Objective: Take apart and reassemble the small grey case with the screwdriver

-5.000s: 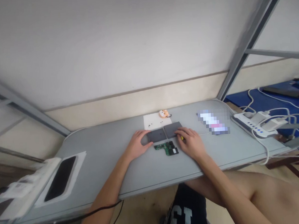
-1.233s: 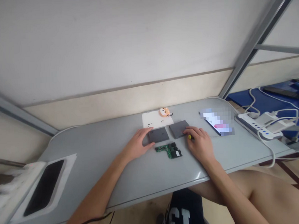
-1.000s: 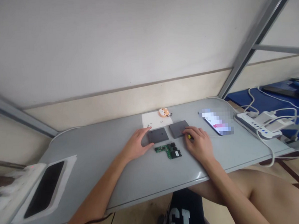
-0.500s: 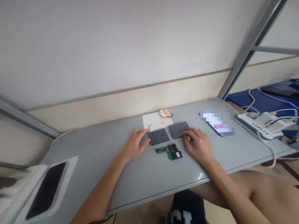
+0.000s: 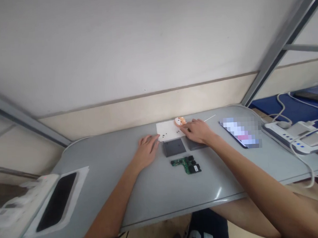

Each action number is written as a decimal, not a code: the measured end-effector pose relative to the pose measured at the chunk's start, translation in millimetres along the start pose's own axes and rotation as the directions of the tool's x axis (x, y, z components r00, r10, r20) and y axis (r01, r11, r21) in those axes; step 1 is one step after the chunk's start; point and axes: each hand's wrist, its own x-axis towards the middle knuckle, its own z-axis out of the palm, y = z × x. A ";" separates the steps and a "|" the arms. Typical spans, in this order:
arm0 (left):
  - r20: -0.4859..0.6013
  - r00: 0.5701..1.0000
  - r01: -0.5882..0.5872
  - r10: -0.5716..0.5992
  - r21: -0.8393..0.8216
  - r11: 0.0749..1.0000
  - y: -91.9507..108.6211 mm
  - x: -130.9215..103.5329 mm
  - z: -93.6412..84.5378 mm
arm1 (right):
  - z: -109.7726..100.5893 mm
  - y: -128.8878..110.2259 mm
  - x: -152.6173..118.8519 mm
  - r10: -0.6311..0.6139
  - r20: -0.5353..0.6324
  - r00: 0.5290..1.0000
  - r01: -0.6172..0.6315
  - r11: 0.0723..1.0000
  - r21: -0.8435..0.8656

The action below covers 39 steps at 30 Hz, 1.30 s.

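My left hand (image 5: 147, 150) rests on the table with fingers apart, its fingertips at the left edge of a white paper (image 5: 166, 127). Several small dark screws (image 5: 163, 135) lie on that sheet. My right hand (image 5: 198, 131) is closed around a screwdriver, whose thin shaft (image 5: 210, 118) sticks out to the right; the handle is hidden. Its fingertips reach a small round orange-and-white animal-face object (image 5: 179, 121). One dark grey flat case half (image 5: 174, 147) lies below the paper, and a second (image 5: 195, 144) is partly under my right hand. Nearer me is a green circuit board (image 5: 187, 164).
A lit phone (image 5: 237, 133) lies to the right, beside a white power strip (image 5: 295, 138) with plugs and cables. At the left, a dark phone (image 5: 56, 201) lies on white paper near another power strip (image 5: 32, 203). A wall stands behind the table (image 5: 153, 204).
My right hand has moved from the right case half up to the orange-and-white object, taking the screwdriver along. My left hand stays near the paper's edge. The view has shifted slightly.
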 end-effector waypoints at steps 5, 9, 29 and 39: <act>-0.022 1.000 -0.020 0.020 0.008 1.000 0.1 0.6 -0.1 | 12.5 6.3 7.7 -0.024 -0.006 1.000 0.024 1.000 -0.001; -0.020 1.000 -0.003 0.003 0.013 1.000 0.5 0.8 1.4 | 16.2 5.5 9.3 -0.039 -0.026 0.999 0.039 0.999 0.002; 0.057 0.983 -0.161 0.173 -0.174 0.971 24.2 -7.8 -0.1 | -1.2 -18.7 -107.7 -0.124 -0.172 0.977 0.117 0.992 -0.052; 0.048 0.984 -0.161 0.172 -0.179 0.971 19.7 -8.5 0.8 | 28.7 -16.6 -127.2 0.019 -0.329 0.944 -0.014 1.000 0.019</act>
